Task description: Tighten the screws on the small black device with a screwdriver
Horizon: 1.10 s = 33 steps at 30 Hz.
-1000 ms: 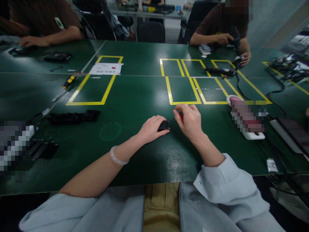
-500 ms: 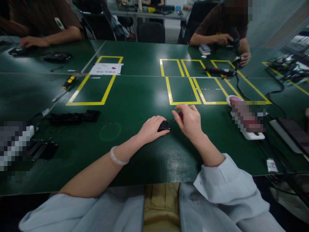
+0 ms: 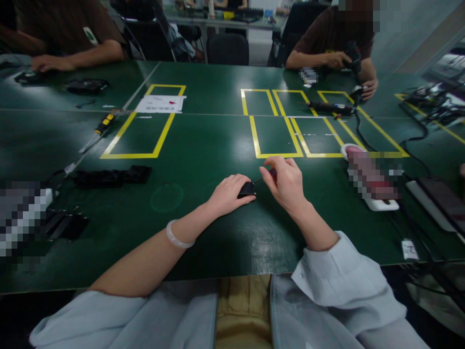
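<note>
On the green table my left hand [image 3: 231, 194] grips a small black part [image 3: 246, 189], thumb along its near side and fingers over the far side. Much of that part is hidden under the palm. My right hand [image 3: 285, 182] is closed around the dark handle of a screwdriver [image 3: 258, 181]. Its thin shaft slants down to the left, and the tip meets or nearly meets the right end of the black part. The exact contact is too small to make out.
Left lie a black strip-like bundle [image 3: 111, 176], black parts [image 3: 67, 224] and a yellow-black screwdriver [image 3: 105, 124]. Yellow tape outlines [image 3: 278, 155] mark the table. On the right are a pixelated phone-like object on a white base [image 3: 381, 203] and cables. Two co-workers sit opposite, one holding a power tool [image 3: 353, 55].
Almost nothing differs. Both hands keep the same grip and place, and the view has shifted very slightly.
</note>
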{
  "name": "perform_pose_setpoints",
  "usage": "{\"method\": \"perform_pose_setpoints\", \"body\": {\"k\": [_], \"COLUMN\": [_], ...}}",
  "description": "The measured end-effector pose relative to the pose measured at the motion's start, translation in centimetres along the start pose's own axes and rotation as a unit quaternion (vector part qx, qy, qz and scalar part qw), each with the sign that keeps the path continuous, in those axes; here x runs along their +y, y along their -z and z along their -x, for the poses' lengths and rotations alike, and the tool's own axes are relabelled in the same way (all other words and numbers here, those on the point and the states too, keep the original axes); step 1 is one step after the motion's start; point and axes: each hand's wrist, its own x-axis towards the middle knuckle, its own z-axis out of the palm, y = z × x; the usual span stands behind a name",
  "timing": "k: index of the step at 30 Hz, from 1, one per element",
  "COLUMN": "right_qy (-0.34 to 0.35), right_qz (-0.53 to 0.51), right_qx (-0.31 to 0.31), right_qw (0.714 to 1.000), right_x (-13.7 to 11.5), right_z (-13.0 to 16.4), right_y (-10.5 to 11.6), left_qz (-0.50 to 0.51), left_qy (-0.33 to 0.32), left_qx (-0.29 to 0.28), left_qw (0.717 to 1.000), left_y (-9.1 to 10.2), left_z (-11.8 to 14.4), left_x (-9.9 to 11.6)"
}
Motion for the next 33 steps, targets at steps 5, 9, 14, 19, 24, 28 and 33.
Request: {"method": "perform_pose_setpoints", "body": {"k": [5,9,14,19,24,28,33], "right_qy": [0.001,0.011,0.004,0.004,0.003,0.009,-0.004], "right_qz": [-0.001,-0.021,-0.02,-0.006,-0.022,-0.02,-0.014], "right_qx": [0.004,0.013,0.001,0.005,0.005,0.006,-0.002], "right_qw": [1.0,1.0,1.0,1.0,1.0,1.0,1.0], "right_x": [-0.05,-0.15,-0.03,-0.03,-0.26,-0.26,-0.04], "right_z": [-0.05,-0.14,-0.1,-0.06,-0.14,-0.1,-0.05], "right_y": [-0.12,-0.04,0.04,-0.05,-0.02,0.1,0.14], "left_qz": [-0.001,-0.001,-0.003,0.0,0.003,-0.001,-0.001], "left_qy": [0.001,0.002,0.0,0.0,0.006,0.006,0.0], "left_qx": [-0.002,-0.006,-0.005,-0.004,-0.004,-0.005,-0.006], "left_qw": [1.0,1.0,1.0,1.0,1.0,1.0,1.0], "left_y": [0.07,0.19,0.24,0.19,0.06,0.09,0.18], "left_z": [0.01,-0.04,-0.07,-0.01,0.01,0.0,-0.04], "left_x": [0.09,0.23,0.16,0.07,0.04,0.05,0.09]}}
